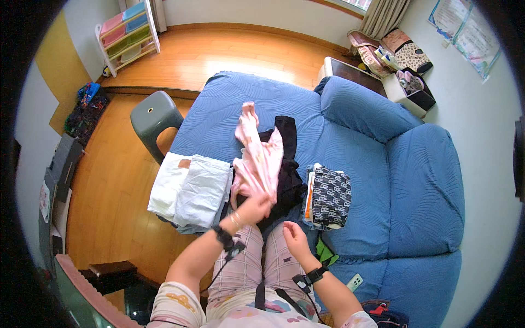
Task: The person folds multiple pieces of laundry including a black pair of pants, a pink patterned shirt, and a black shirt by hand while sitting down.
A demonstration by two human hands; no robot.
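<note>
My left hand (pixel 257 209) is closed on the lower end of a pink patterned garment (pixel 257 158), which stretches away over the sofa in a loose, twisted shape. Beneath and beside it lies a crumpled black garment (pixel 287 134). Over my right thigh, my right hand (pixel 296 240) has its fingers curled together, with nothing visible in them. To the left sits a stack of folded clothes, pale blue jeans (pixel 199 188) and a white piece with a brown patch on top. On the right is a smaller stack, topped by a folded dark garment with a light letter pattern (pixel 330 197).
The blue-covered sofa (pixel 361 147) has an armrest (pixel 361 104) and back cushions to the right. A grey stool (pixel 156 117) stands at its left edge. A phone (pixel 354 282) and a green item (pixel 326 252) lie near my right arm. Colourful storage bins (pixel 127 30) stand far left.
</note>
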